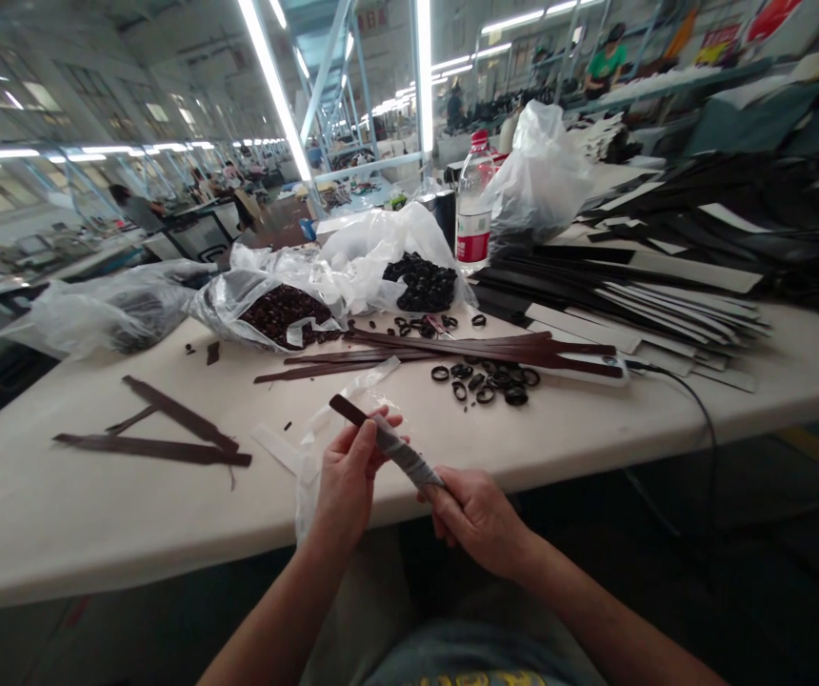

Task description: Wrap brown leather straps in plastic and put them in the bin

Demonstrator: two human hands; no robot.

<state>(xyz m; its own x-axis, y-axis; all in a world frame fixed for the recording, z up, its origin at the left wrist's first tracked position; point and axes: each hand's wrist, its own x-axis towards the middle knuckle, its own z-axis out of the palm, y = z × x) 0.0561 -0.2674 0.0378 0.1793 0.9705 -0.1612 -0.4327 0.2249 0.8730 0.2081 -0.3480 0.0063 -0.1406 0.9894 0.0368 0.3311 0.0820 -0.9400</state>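
Observation:
Both my hands hold one dark brown leather strap (367, 419) over the near edge of the white table (59, 514). My left hand (345, 476) pinches its upper part, and a clear plastic sleeve (309, 457) hangs beneath that hand. My right hand (477, 514) is closed round the strap's lower part, which is wrapped in clear plastic. Several black loops (485, 381) lie on the table just beyond, beside a row of long brown straps (452, 348).
Loose brown straps (159, 433) lie at the left. Plastic bags hold brown loops (281, 312) and black loops (420, 281). A water bottle (473, 205) stands behind them. Stacked black strips (638, 286) fill the right. A black cable (695, 410) drops off the front edge.

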